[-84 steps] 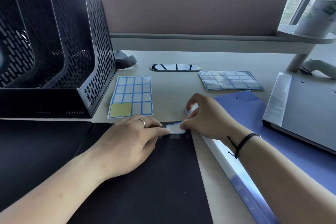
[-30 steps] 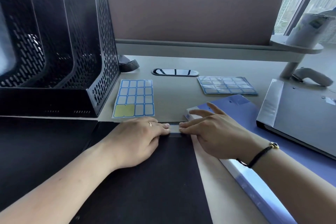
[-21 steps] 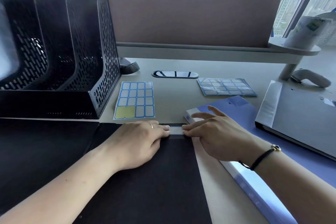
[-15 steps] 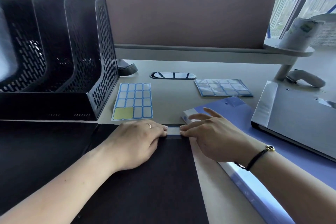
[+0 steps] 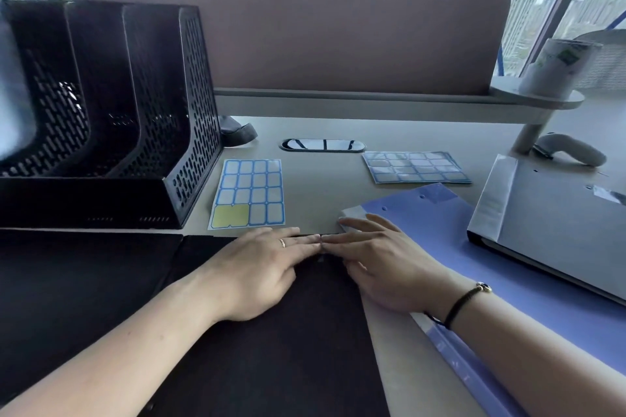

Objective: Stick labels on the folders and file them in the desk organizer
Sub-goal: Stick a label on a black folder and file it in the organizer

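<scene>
Hands: my left hand (image 5: pixel 261 271) and right hand (image 5: pixel 382 264) are pressing flat, fingers straight, fingertips meeting at the black folder (image 5: pixel 271 349)'s far edge.
Label: lying hidden under my fingertips.
Room: bare bench (image 5: pixel 318 186) is lying open beyond the folder edge.
Organizer: desk organizer (image 5: pixel 111 112) is standing far left.
Writing: label sheet (image 5: pixel 250 193) is showing blank cells.

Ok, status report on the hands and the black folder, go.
Left hand and right hand flat, fingertips meeting at black folder top edge. Label hidden under fingers. Desk organizer unobstructed.

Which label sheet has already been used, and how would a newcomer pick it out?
Start at the black mesh desk organizer on the left. The used label sheet lies flat on the desk just right of its base. Unlike the other sheet farther right, it stands lengthwise and shows bare yellow backing at its near-left corner.
</scene>
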